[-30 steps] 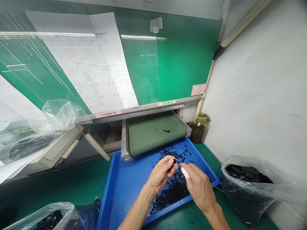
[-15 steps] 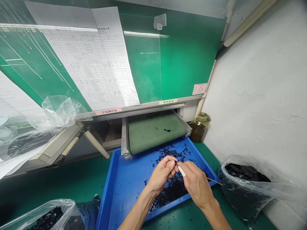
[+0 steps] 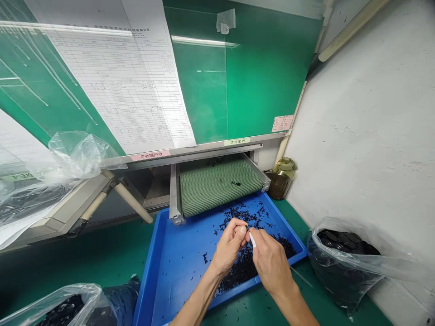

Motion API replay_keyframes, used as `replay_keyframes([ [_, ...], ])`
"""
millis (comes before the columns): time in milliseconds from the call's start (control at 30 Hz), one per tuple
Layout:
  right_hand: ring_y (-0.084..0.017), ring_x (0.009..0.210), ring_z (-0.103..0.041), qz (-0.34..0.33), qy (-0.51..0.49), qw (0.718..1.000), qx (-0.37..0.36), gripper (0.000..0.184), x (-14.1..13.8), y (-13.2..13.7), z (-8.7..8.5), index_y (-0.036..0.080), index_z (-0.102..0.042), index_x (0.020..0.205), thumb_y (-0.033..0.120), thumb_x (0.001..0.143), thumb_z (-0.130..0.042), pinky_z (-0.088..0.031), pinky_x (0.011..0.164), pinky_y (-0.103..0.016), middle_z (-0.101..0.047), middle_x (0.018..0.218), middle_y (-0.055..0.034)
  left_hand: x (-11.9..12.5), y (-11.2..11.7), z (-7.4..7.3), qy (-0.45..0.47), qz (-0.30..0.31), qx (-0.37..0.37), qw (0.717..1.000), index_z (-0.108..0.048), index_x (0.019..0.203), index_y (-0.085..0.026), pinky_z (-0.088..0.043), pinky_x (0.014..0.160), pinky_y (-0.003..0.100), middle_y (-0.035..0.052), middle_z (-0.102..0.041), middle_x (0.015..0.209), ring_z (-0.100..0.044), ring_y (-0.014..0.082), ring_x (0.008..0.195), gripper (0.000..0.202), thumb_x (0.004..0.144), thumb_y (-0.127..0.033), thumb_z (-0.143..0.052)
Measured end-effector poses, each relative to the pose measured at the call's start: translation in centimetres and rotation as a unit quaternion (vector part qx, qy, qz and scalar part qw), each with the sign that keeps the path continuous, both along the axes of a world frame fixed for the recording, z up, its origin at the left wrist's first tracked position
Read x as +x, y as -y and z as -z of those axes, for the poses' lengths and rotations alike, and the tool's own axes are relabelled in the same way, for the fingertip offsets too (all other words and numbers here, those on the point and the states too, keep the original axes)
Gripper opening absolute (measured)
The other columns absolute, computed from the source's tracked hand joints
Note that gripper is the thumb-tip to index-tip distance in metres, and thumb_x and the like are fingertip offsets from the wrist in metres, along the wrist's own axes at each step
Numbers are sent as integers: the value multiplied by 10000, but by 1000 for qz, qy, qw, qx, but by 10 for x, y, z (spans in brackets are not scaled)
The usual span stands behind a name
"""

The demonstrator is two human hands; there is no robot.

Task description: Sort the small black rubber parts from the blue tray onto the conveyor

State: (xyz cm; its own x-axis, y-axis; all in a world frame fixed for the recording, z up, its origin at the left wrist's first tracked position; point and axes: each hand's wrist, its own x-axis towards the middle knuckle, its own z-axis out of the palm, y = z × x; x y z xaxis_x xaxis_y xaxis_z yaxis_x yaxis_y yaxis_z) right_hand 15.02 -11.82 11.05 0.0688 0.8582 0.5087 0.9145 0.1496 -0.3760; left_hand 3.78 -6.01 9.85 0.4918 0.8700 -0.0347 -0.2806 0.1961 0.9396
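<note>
Your left hand (image 3: pixel 228 249) has its grip closed on a small black part (image 3: pixel 248 229), above the blue tray (image 3: pixel 183 258) strewn with black pieces (image 3: pixel 242 267). Your right hand (image 3: pixel 272 260), wearing a white finger cover (image 3: pixel 252 240), meets it there; whether that grip pinches the part, I cannot tell. The conveyor belt (image 3: pixel 217 188) overhangs the tray.

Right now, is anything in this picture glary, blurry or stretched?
In the head view: white glare streaks cross the green board and paper sheet; the right bag's loose plastic softens near the edge; the small dark piece between the left hand and right hand lacks clear detail.
</note>
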Motion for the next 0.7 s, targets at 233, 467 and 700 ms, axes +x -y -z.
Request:
replay_keyframes([
  [233,-161,689,-633,58,-130,986,-89,331,6,-18,37,164,-633,984,107,857,-332,-429,615,-239,-691,796,-61,17,-14,15,62,-92,-80,991,-510,858,-181,-262,482,195,-4,-542,689,-402,81,545,301,739,-415,-656],
  [467,-180,861,-661,22,-172,973,-152,468,20,-4,69,204,-631,1056,18,741,-338,-499,753,-266,-700,970,-57,23,-103,-6,-81,-117,22,990,-446,719,-184,-257,461,212,41,-538,736,-433,102,549,278,780,-445,-520],
  [700,-188,925,-654,-3,-197,966,-166,507,28,1,82,216,-617,1085,13,727,-320,-524,778,-283,-677,1075,-62,43,-163,-3,-325,-126,223,910,-500,791,-226,-296,630,247,-1,-516,671,-523,190,703,127,788,-284,-614],
])
